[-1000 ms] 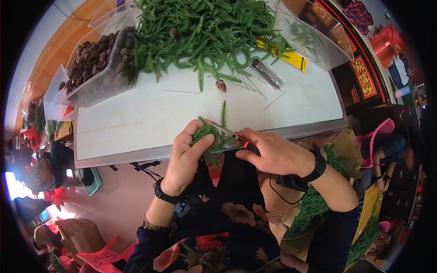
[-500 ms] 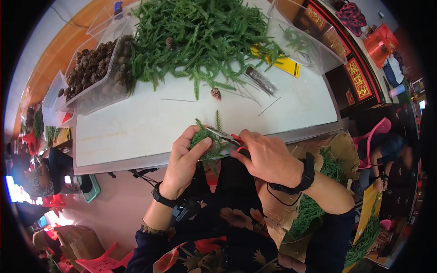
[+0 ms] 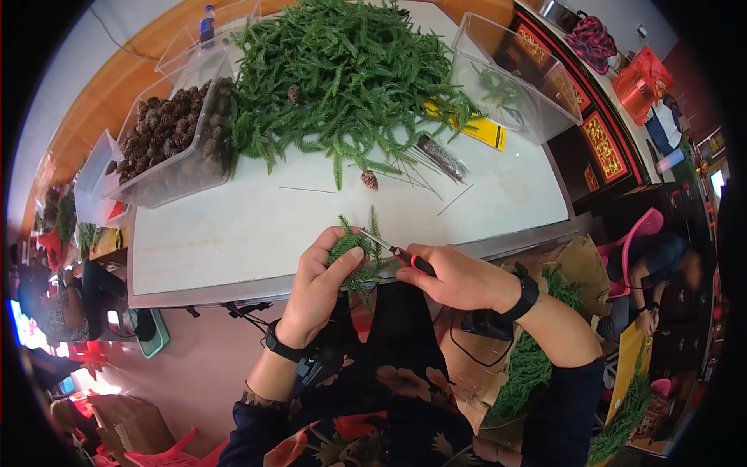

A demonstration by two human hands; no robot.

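At the table's near edge, my left hand (image 3: 317, 279) is closed around a small green artificial pine sprig (image 3: 359, 263), thumb pressed on its stems. My right hand (image 3: 461, 276) grips red-and-black-handled pliers (image 3: 410, 258), whose metal jaws reach into the sprig by my left fingertips. What the jaw tips touch is too small to make out. Beyond my hands lie a single pine cone (image 3: 369, 180), several thin wires (image 3: 307, 189) and a bundle of short wires in a clear pack (image 3: 441, 156).
A big heap of green pine sprigs (image 3: 342, 78) covers the table's far side. Left of it stands a clear bin of pine cones (image 3: 167, 128); on the right, a clear bin (image 3: 513, 86) with few sprigs. A cardboard box of greenery (image 3: 537, 366) sits beside my right arm. Another person (image 3: 654, 272) sits at right.
The pliers have turned in my right hand, so their handles now look closer together. My hands sit slightly lower in the picture, as does the whole table, from a shift of the view.
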